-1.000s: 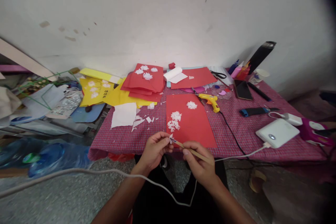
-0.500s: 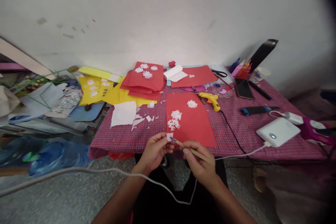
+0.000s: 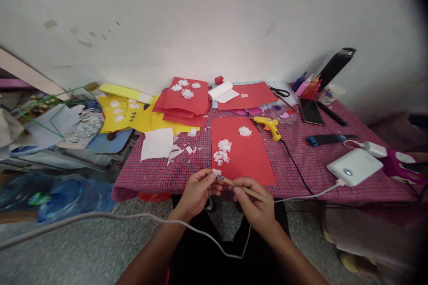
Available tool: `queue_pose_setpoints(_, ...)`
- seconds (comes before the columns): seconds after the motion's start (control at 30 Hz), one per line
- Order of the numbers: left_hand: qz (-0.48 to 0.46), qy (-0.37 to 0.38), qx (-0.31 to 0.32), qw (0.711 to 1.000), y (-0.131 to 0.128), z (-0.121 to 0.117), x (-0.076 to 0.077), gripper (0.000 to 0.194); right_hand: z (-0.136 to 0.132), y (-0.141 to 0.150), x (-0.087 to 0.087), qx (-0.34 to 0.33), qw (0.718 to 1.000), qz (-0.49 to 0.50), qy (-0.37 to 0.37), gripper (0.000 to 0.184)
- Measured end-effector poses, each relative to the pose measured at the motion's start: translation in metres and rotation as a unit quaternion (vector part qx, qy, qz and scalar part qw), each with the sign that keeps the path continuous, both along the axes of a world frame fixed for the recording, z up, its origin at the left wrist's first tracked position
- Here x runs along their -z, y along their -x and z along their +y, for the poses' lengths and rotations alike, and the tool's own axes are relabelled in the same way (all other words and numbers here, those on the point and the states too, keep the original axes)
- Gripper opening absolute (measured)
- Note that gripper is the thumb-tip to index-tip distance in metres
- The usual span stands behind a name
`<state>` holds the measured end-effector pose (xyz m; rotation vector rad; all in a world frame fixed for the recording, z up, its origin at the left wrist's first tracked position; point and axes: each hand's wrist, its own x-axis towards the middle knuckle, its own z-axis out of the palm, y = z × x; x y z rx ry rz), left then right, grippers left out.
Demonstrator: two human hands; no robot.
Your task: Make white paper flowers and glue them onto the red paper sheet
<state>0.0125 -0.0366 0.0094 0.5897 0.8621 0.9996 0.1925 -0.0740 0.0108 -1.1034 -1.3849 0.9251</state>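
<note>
My left hand (image 3: 199, 189) pinches a small piece of white paper (image 3: 216, 172) at the table's front edge. In my right hand (image 3: 253, 202) is a thin wooden stick (image 3: 249, 191), its dark tip against the paper piece. Just beyond both hands lies a red sheet of paper (image 3: 249, 164). Three white ruffled paper flowers sit on it: one at the upper right (image 3: 244, 131), one at the left (image 3: 224, 145), and one below that (image 3: 221, 157). The fingers hide part of the stick and paper.
A yellow glue gun (image 3: 267, 124) lies right of the red sheet, its black cord trailing forward. White scraps (image 3: 189, 150) and a white paper sheet (image 3: 157, 144) are at the left. A white power bank (image 3: 354, 168) sits right. A pale cable (image 3: 147, 216) crosses over my forearms.
The stick's tip has shifted slightly on the white paper piece, which now looks more tilted. Both hands stay nearly in place, and the view has moved a little.
</note>
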Motion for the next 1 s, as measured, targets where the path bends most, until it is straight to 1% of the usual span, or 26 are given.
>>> queue_pose_setpoints(0.17,0.037,-0.007,0.005,0.999,0.0,0.0,0.0,0.025,0.004,0.002,0.001,0.008,0.992,0.108,0.057,0.007)
queue_pose_setpoints(0.3,0.063,-0.015,0.017,0.998,-0.001,-0.002,-0.002,0.026,0.005,0.003,0.0,0.003,0.982,0.169,0.089,0.013)
queue_pose_setpoints(0.43,0.062,-0.005,0.015,0.998,-0.002,-0.003,-0.003,0.028,0.006,0.003,0.005,-0.01,0.965,0.23,0.127,0.01)
queue_pose_setpoints(0.57,0.071,-0.005,0.015,0.997,-0.002,-0.004,-0.001,0.029,0.01,-0.001,0.011,-0.04,0.947,0.278,0.155,0.012)
queue_pose_setpoints(0.67,0.088,-0.021,0.018,0.996,-0.001,-0.004,0.003,0.028,0.012,-0.003,0.013,-0.056,0.946,0.273,0.164,0.012)
queue_pose_setpoints(0.83,0.127,-0.065,0.036,0.989,-0.001,-0.006,0.006,0.025,0.012,-0.001,0.013,-0.002,0.966,0.207,0.154,0.017)
queue_pose_setpoints(0.93,0.151,-0.081,0.054,0.984,-0.002,-0.008,0.007,0.024,0.01,0.002,0.016,0.013,0.96,0.23,0.161,0.016)
queue_pose_setpoints(1.0,0.156,-0.084,0.059,0.982,-0.003,-0.009,0.007,0.024,0.009,0.002,0.019,-0.005,0.952,0.257,0.165,0.017)
